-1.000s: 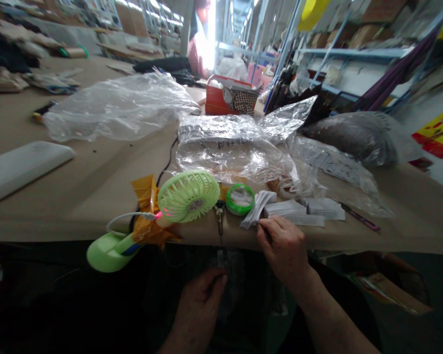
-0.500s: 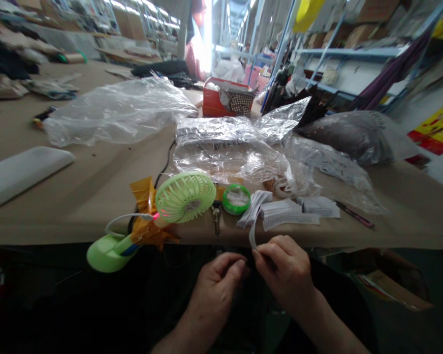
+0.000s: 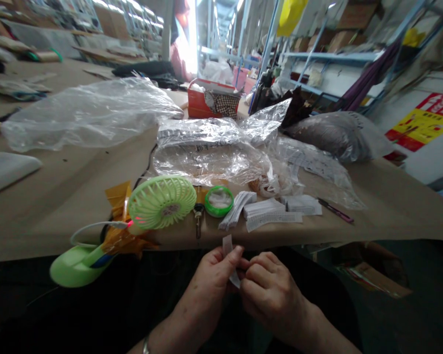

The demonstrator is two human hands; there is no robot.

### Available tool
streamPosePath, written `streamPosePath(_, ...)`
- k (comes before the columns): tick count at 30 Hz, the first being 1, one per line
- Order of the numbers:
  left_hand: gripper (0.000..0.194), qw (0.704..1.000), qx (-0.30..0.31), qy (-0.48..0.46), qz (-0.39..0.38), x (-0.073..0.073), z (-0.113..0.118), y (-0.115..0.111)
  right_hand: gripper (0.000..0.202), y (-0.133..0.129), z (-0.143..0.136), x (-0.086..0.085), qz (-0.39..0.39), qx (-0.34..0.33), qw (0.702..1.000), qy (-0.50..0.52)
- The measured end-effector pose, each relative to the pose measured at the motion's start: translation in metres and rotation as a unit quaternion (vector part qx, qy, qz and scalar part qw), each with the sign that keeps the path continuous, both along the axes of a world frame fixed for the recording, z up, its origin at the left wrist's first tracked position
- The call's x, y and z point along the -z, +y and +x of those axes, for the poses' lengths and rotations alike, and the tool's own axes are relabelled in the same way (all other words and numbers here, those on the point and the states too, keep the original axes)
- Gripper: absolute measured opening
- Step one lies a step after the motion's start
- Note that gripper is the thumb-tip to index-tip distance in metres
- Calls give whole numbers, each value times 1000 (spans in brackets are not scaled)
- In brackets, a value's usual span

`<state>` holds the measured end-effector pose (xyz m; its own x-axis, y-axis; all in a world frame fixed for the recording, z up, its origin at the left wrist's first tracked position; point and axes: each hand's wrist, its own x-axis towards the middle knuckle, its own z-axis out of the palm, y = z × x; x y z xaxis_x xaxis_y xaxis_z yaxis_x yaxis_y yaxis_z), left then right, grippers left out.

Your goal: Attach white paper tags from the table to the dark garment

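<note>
A narrow white paper label (image 3: 227, 243) stands up between the thumb and fingers of my left hand (image 3: 216, 278), which is closed on it. Its lower end shows below the thumb, beside the curled fingers of my right hand (image 3: 271, 290). That hand is closed and close against the left; whether it also grips the label is hidden. Just beyond my hands, stacks of white printed labels (image 3: 265, 209) lie along the table's front edge. A green round tub (image 3: 219, 201) with whitish contents sits left of them.
A green fan (image 3: 162, 202) taped at the table edge (image 3: 77, 236) stands to the left. Clear plastic bags (image 3: 214, 152) spread across the middle. A pinkish slim tool (image 3: 335, 211) lies right of the labels. Behind is a red box (image 3: 201, 101).
The label strip has come off the table into my hands, and my left thumb now presses on it. My hands have drawn together. The view has turned slightly right.
</note>
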<state>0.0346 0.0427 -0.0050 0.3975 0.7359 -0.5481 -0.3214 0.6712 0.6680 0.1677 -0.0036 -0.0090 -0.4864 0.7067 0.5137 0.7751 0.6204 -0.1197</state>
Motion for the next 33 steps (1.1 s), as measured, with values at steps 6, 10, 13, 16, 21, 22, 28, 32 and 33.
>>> streamPosePath(6,31,999,-9,8,-37,8,-1,-5,15,6,25,-6,-15,47,997,56)
streamPosePath(10,37,999,23,18,-41,17,-1,-10,42,19,60,-1,39,250,967,16)
streamPosePath(13,36,998,29,33,-37,28,1,-16,43,23,73,11,31,295,954,-50)
streamPosePath(16,32,997,33,44,-47,36,1,-20,32,20,76,21,40,278,959,-47)
streamPosePath(21,26,996,23,45,-70,30,-2,-18,22,21,87,25,81,240,967,19)
streamPosePath(22,24,996,21,43,-78,27,-2,-16,20,22,90,24,86,232,968,36)
streamPosePath(28,13,993,55,-19,-106,4,-5,-14,21,11,73,10,85,150,969,175)
streamPosePath(32,10,980,66,-139,-123,0,-8,-14,15,-2,31,0,1,-44,989,141)
streamPosePath(33,9,977,53,-160,-128,1,-8,-14,13,-4,23,-1,-10,-74,990,122)
